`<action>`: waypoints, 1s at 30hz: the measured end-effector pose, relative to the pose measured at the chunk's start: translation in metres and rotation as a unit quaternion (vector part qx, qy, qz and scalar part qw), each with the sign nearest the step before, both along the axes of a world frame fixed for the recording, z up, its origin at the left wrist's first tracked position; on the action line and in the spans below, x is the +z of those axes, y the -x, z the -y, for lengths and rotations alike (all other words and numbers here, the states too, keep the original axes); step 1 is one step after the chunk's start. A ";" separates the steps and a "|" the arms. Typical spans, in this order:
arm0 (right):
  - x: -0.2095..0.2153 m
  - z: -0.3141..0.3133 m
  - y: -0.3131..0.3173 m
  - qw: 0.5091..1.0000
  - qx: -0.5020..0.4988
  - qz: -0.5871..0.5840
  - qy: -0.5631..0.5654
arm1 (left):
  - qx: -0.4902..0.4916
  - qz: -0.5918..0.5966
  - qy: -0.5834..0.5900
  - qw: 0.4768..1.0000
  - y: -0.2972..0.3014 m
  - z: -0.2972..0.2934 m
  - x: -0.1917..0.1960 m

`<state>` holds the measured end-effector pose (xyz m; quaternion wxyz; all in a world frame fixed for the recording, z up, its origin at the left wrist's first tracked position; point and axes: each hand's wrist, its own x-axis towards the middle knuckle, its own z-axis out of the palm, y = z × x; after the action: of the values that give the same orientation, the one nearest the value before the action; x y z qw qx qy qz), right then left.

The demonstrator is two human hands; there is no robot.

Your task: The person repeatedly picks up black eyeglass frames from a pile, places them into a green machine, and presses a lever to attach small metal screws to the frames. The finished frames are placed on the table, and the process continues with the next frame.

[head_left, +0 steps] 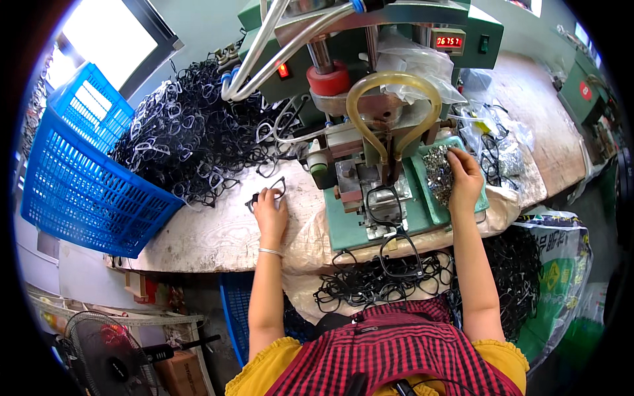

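My left hand is closed on a dark eyeglass frame above the wooden bench. At a green tray, my right hand reaches its fingertips into a heap of small shiny metal parts; whether a part is between them is too small to make out. Between my hands stands a green press machine. Another black eyeglass frame sits at its front, with one rim under the press head and the other hanging toward me.
A large pile of eyeglass frames covers the back left, beside a tipped blue crate. More frames lie in front of my lap. A curved yellowish tube loops over the press. At lower left stands a fan.
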<state>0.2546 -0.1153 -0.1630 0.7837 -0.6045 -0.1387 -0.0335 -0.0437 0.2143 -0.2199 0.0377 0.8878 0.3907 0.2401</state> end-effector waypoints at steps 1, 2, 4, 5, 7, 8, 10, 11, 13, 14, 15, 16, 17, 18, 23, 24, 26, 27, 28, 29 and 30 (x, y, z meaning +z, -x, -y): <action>0.005 -0.003 0.002 1.000 0.005 0.003 0.010 | 0.016 0.010 0.010 1.000 -0.007 -0.001 0.003; 0.010 -0.003 0.004 1.000 0.015 0.005 0.024 | 0.037 0.018 0.023 0.999 -0.009 0.000 0.006; 0.024 0.015 0.013 0.990 0.001 0.038 0.138 | 0.042 0.046 -0.006 0.998 -0.019 -0.001 0.017; 0.026 0.026 0.020 0.980 -0.008 0.054 0.191 | 0.043 0.059 -0.024 0.997 -0.024 -0.005 0.023; 0.020 0.043 0.032 0.981 0.004 0.031 0.190 | 0.093 0.108 -0.026 0.989 -0.032 -0.018 0.031; 0.024 0.045 0.038 0.984 0.034 0.037 0.170 | 0.102 0.066 0.009 0.993 -0.038 -0.026 0.039; 0.050 0.037 0.058 0.982 0.076 0.084 0.150 | 0.117 -0.009 0.044 0.992 -0.044 -0.041 0.050; 0.063 0.026 0.063 0.974 0.103 0.131 0.153 | 0.131 -0.036 0.049 0.990 -0.043 -0.058 0.041; 0.084 0.002 0.069 0.959 0.124 0.211 0.145 | 0.150 -0.080 0.070 0.983 -0.051 -0.070 0.038; 0.090 -0.010 0.071 0.944 0.108 0.270 0.157 | 0.145 -0.098 0.092 0.980 -0.050 -0.076 0.032; 0.082 -0.021 0.071 0.954 0.107 0.252 0.124 | 0.123 -0.091 0.101 0.983 -0.051 -0.072 0.027; 0.080 -0.024 0.076 0.965 0.129 0.196 0.119 | 0.112 -0.085 0.096 0.985 -0.050 -0.067 0.023; 0.079 -0.027 0.079 0.972 0.152 0.138 0.113 | 0.102 -0.080 0.092 0.987 -0.049 -0.059 0.022; 0.079 -0.029 0.080 0.978 0.147 0.126 0.083 | 0.093 -0.096 0.103 0.986 -0.039 -0.054 0.020; 0.072 -0.033 0.093 0.984 0.164 0.061 -0.013 | 0.085 -0.084 0.163 0.979 0.023 -0.017 0.033; 0.070 -0.033 0.092 0.985 0.162 0.065 0.007 | 0.059 0.009 0.153 0.986 0.038 -0.019 0.027; 0.075 -0.033 0.093 0.978 0.205 0.034 -0.026 | -0.002 0.176 0.199 0.964 0.051 -0.015 0.036; 0.080 -0.033 0.096 0.973 0.226 0.019 -0.040 | 0.010 0.267 0.305 0.914 0.052 -0.002 0.054; 0.091 -0.034 0.103 0.967 0.246 -0.018 -0.064 | -0.029 0.347 0.306 0.886 0.051 0.010 0.066; 0.097 -0.032 0.105 0.970 0.236 -0.025 -0.053 | -0.073 0.423 0.309 0.848 0.044 0.023 0.077; 0.100 -0.032 0.108 0.971 0.233 -0.033 -0.043 | -0.089 0.498 0.297 0.810 0.033 0.042 0.094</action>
<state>0.1471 -0.0834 -0.0628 0.7994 -0.5221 -0.2483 0.1634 -0.0770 0.1718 -0.1257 0.5099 0.6227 0.2900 0.5178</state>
